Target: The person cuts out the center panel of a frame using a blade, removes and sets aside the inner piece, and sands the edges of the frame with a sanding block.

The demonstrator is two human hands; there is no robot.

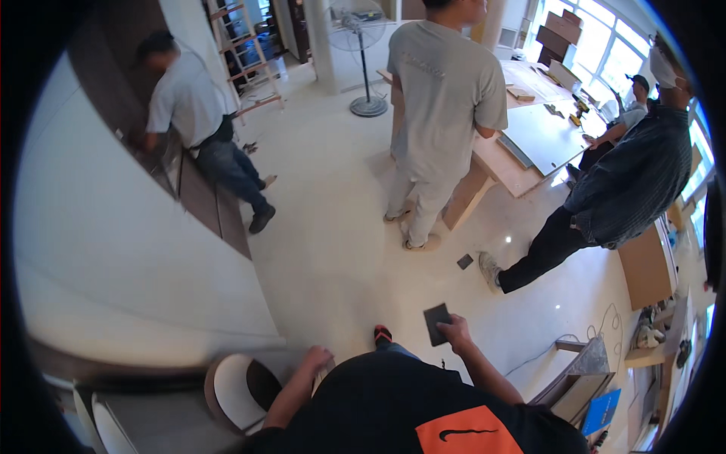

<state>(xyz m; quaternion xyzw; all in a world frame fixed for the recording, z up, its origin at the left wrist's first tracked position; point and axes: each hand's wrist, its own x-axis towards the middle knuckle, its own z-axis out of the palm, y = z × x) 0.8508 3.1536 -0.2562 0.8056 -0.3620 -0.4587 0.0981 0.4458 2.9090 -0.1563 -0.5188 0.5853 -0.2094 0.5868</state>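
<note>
My right hand point(455, 331) grips a flat dark grey rectangular piece point(436, 324) by its right edge, out in front of my body. It is too small to tell what the piece is made of. Close to my waist, the fingers of my left hand point(319, 358) are curled in, and what they hold, if anything, is hidden. To the left of that hand stands a rounded panel point(232, 393) with a pale face and brown edge. Another small dark rectangle point(464, 262) lies on the floor ahead.
A person in grey point(446, 98) stands at a worktable point(522, 178) carrying boards and tools. Someone in dark clothes point(628, 189) strides on the right. At left a person point(193, 106) leans into a brown wall recess. A fan point(368, 104) and ladder point(249, 68) stand behind.
</note>
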